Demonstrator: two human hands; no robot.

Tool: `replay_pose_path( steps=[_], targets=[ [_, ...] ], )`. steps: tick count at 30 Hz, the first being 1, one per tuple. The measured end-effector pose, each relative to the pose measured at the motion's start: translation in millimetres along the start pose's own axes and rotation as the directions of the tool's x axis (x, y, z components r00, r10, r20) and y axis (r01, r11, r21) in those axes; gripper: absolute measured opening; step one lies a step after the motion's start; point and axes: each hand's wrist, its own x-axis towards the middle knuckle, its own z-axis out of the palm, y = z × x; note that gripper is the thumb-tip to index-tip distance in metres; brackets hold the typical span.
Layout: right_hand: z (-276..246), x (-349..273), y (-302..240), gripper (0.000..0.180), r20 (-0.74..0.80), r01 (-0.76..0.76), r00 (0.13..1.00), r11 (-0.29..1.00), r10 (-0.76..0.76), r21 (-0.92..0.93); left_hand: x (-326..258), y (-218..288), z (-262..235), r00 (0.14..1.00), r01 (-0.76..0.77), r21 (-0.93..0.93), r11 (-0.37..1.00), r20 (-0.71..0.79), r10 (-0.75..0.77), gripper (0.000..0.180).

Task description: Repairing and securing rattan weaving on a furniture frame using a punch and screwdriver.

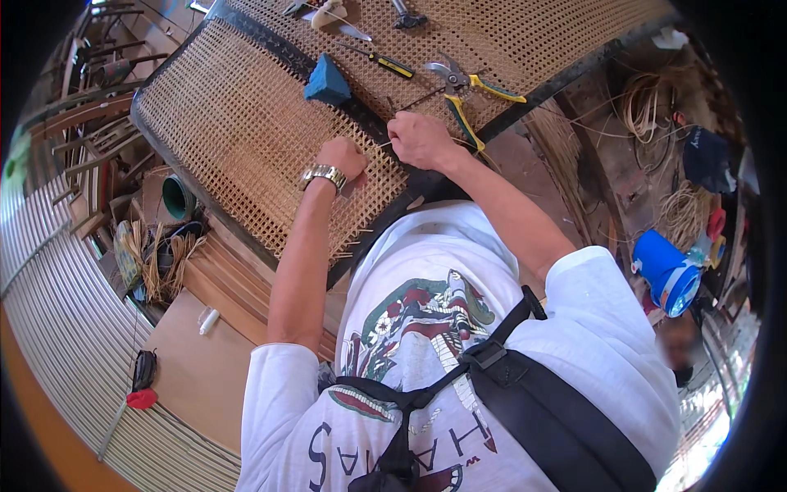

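My left hand (344,158), with a metal watch on its wrist, is closed at the frayed edge of a woven cane panel (221,98). Close to its right, my right hand (420,139) is also closed, fingertips pinched together. Between the two runs a thin pale cane strand (378,146), which both seem to grip; its ends are hidden by the fingers. The panel sits in a dark frame (366,117). Just beyond my right hand lie yellow-handled pruning shears (456,84), jaws apart. A blue wedge-shaped block (328,80) rests on the frame bar.
A screwdriver-like tool (390,65) with a black and yellow handle and a hammer (407,16) lie on the farther cane panel (525,41). Coils of cane (639,107) and a blue water jug (666,271) are to the right. Wooden chair frames (94,156) crowd the left.
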Motion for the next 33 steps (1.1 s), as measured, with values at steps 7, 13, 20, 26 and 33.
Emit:
replay_pose_path(
  steps=[7, 13, 20, 26, 33],
  targets=[
    [-0.1, 9.0, 3.8, 0.018, 0.053, 0.103, 0.994, 0.994, -0.101, -0.033, 9.0, -3.1, 22.5, 0.99, 0.095, -0.009, 0.995, -0.101, -0.096, 0.03],
    [6.0, 9.8, 11.5, 0.015, 0.008, 0.142, 0.99, 0.99, -0.142, -0.009, -2.9, -6.0, 21.0, 0.981, 0.195, -0.505, 0.84, 0.085, -0.177, 0.03],
    [23.6, 9.1, -6.0, 0.015, -0.039, 0.248, 0.967, 0.965, -0.252, -0.088, 12.2, -12.9, 18.6, 1.0, 0.008, -0.009, 1.0, 0.01, -0.007, 0.039],
    [28.0, 7.8, -14.1, 0.023, -0.29, 0.275, 0.913, 0.958, -0.287, -0.081, -27.0, -2.5, 5.8, 0.973, 0.107, 0.219, 0.97, -0.226, -0.056, 0.038],
    [23.2, 24.8, -29.1, 0.034, 0.131, -0.051, 0.98, 0.445, -0.15, 0.894, -80.3, -20.8, -49.3, 0.926, -0.077, -0.069, 0.995, -0.374, 0.046, 0.029]
  ],
)
